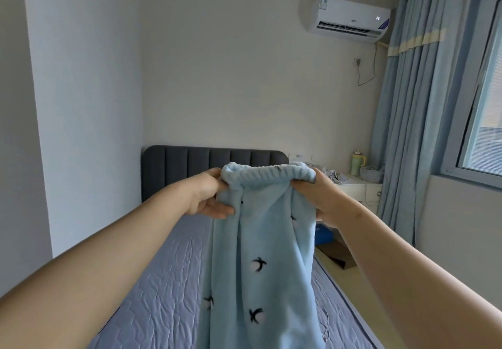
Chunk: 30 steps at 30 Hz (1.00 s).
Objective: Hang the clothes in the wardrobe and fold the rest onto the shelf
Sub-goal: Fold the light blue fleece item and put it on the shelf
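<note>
Both hands, left hand and right hand, pinch the fleece pants' waistband, legs dangling below, folding not yet begun.

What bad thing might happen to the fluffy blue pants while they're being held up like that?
1. The left hand and right hand pinch only the waistband of the blue pants; if one slips, they may flop in a heap on the bed.
2. The fabric hangs bunched, so a fold started now would probably come out lumpy.
</note>
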Motion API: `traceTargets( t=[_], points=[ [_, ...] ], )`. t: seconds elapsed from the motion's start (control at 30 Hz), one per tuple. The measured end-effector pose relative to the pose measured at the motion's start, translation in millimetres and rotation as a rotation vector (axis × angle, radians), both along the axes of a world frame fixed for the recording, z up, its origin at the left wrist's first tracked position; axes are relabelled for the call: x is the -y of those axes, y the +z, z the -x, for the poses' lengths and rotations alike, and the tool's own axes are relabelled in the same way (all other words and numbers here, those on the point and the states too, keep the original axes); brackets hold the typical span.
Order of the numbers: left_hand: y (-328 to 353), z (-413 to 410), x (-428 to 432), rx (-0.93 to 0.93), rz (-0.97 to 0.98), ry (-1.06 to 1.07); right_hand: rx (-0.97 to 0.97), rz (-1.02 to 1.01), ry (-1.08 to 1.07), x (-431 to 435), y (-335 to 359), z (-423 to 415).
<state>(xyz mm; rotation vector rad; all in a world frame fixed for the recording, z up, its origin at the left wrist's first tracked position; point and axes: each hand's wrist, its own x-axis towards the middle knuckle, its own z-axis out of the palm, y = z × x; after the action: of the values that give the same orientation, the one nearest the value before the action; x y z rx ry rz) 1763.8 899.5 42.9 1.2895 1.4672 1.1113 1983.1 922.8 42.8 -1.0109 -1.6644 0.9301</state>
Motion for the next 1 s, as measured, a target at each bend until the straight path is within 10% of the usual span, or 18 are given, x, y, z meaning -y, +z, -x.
traceTargets(
  t=[0.27, 0.57, 0.77, 1.0],
  points=[
    [17.4, -28.1, -9.3, 0.574, -0.165, -0.387, -0.363, 0.335, 0.492, 19.9, 19.6, -55.3],
    [0.1, -96.1, -62.2, -0.314, 0.055, -0.299, -0.018, 0.464, -0.087, -4.7, -17.8, -145.8],
    [-42.6, -171.6, -103.9, -0.184, 0.120, -0.234, 0.456, 0.251, -0.625, -49.5, -61.9, -183.4],
    [28.6, -225.8, -148.0, -0.147, -0.479, -0.332, -0.242, -0.030, -0.718, -67.0, 9.5, -232.4]
  ],
)
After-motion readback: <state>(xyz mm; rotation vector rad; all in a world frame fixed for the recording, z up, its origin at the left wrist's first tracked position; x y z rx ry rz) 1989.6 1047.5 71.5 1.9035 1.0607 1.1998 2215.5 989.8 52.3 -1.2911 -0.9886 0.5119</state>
